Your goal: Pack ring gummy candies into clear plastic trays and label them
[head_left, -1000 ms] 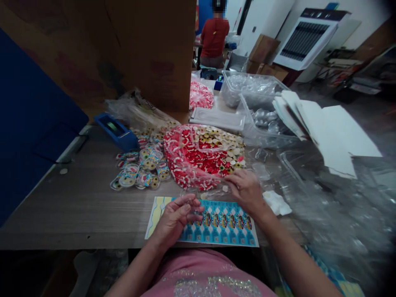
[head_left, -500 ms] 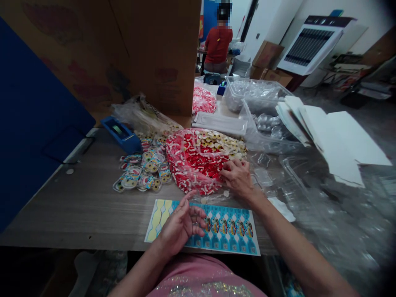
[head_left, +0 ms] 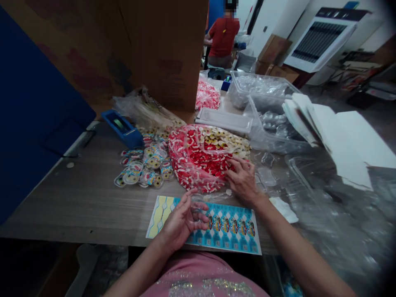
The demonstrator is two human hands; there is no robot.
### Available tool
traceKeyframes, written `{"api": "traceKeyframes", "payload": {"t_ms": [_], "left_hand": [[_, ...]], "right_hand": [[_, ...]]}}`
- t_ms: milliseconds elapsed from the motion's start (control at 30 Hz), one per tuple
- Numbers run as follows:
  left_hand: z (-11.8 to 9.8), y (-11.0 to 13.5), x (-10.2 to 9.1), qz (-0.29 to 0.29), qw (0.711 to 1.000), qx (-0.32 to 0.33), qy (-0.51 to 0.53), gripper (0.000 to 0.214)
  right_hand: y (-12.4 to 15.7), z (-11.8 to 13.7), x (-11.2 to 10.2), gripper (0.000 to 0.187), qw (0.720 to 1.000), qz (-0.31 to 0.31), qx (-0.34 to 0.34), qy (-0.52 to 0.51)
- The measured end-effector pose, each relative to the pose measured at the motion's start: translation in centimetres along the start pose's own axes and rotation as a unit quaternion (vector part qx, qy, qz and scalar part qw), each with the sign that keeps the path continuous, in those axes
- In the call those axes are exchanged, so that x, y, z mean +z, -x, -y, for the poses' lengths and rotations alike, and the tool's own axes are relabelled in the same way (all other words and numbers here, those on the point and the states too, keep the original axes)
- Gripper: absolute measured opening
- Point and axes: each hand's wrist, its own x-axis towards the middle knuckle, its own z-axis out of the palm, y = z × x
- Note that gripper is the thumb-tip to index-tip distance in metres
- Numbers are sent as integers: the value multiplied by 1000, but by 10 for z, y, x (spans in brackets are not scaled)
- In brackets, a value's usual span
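My left hand [head_left: 184, 220] is curled round a small clear plastic shell [head_left: 196, 205], held just above a blue printed card sheet [head_left: 213, 227] at the table's near edge. My right hand [head_left: 243, 178] reaches into a clear bag of red and white toy pieces [head_left: 201, 159], its fingers bent and pinching among the pieces; what they grip is hidden. A pile of finished blister-packed toys [head_left: 145, 167] lies left of the bag.
A blue tape dispenser [head_left: 119, 126] sits at the back left before a cardboard wall [head_left: 154, 49]. Clear bins of plastic shells [head_left: 262, 107] and white card stacks [head_left: 328, 132] fill the right. A person in red sits far behind.
My right hand moved from the card sheet's edge forward into the bag of red pieces. My left hand stayed over the sheet and kept its hold on the clear shell.
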Motion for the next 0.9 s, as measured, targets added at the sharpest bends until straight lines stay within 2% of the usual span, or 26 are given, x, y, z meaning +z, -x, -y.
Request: {"api": "traceKeyframes", "payload": {"t_ms": [100,200,267,367,467,533,633,700,767,900], "left_hand": [[-1,-2,-1,-9,1000,-8,6,38],[1,-7,1,6,1000,-7,4,43],[4,-10,3,24,1000,-3,1,45],[4,-14,5,41,999,3,-4,42],[-3,-16,2,26,999,34,-13,41],[-11,-18,2,-3,994,100,-46,43],[-26,-27,8,-35,962,225,-152,46],[-35,-38,17,-20,939,269,-213,47],[-42,-48,25,10,935,263,-238,49],[-51,-63,34,75,958,161,-227,51]], "right_hand": [[7,2,-2,8,995,-72,57,-43],[9,8,-13,4,975,-139,131,-111],[8,15,-21,3,958,-144,162,-187],[5,26,-30,3,937,-111,169,-286],[2,35,-32,6,937,-85,154,-301],[0,42,-31,9,953,-76,136,-260],[-3,52,-32,10,978,-67,85,-180],[-4,58,-34,11,983,-74,49,-160],[-4,61,-36,16,981,-98,17,-165],[0,58,-40,26,969,-144,-44,-196]]}}
